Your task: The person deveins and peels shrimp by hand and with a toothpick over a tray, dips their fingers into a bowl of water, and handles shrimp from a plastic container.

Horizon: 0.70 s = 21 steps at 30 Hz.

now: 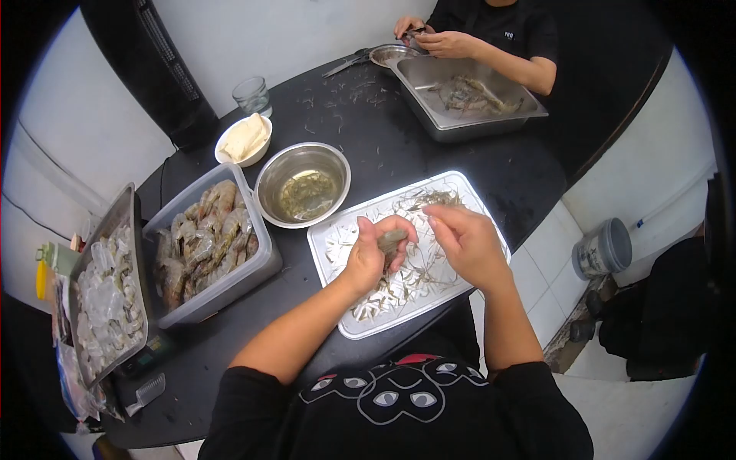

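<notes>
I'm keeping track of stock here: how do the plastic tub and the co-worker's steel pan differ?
The plastic tub is pale and translucent; the steel pan is opaque gray metal. The plastic tub is heaped with shrimp; the steel pan holds a smaller pile, with bare metal showing around it. Both are open-topped and roughly rectangular.

Left hand point(366, 257) holds grey shrimp point(392, 242) over white tray point(346, 328) (littered with thin scraps point(418, 285)); right hand point(471, 244) near; steel bowl point(307, 159), shrimp-filled tub point(265, 261) at left.
</notes>
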Available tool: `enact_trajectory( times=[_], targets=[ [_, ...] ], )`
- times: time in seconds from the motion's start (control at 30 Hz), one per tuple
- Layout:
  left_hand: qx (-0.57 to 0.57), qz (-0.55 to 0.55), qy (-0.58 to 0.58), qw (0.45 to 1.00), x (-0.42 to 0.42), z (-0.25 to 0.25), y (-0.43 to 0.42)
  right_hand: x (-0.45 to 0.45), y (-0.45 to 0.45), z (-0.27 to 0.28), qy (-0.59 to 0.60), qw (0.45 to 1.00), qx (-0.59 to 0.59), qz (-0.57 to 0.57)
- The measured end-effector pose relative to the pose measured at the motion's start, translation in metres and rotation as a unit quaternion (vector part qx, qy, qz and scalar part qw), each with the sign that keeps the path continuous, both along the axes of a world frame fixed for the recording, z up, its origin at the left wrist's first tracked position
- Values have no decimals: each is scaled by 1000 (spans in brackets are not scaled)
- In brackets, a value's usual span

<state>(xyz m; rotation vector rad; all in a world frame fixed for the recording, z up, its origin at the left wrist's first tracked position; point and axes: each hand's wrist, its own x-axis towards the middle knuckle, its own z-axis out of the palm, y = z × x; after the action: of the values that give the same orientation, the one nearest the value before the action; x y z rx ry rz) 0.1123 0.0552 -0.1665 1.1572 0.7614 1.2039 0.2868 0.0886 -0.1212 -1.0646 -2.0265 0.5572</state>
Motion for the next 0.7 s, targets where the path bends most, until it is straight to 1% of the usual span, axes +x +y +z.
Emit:
enact_trajectory(
  times=[0.03,0.13,0.23,0.33,0.43,0.53,0.63,0.7],
  targets=[
    [2,1,-13,1000,-1,-1,-1,4,0,-3,-63,998,21,-13],
    [28,-2,-9,1000,-3,-6,0,9,-3,-7,-202,977,-14,-69],
    [87,9,-4,996,-4,-11,3,8,-10,-21,-141,986,45,-80],
    [119,33,19,992,-3,-8,2,6,-14,-16,-85,993,58,-62],
    [150,71,32,986,-2,-8,2,6,-23,3,-51,993,104,21],
    [206,109,80,969,-3,-8,2,-7,-34,19,-37,987,142,64],
    [259,158,136,943,-2,-4,2,-15,-38,22,-30,984,160,67],
    [285,171,146,932,-3,-4,1,-17,-39,23,-42,982,173,65]
  ],
)
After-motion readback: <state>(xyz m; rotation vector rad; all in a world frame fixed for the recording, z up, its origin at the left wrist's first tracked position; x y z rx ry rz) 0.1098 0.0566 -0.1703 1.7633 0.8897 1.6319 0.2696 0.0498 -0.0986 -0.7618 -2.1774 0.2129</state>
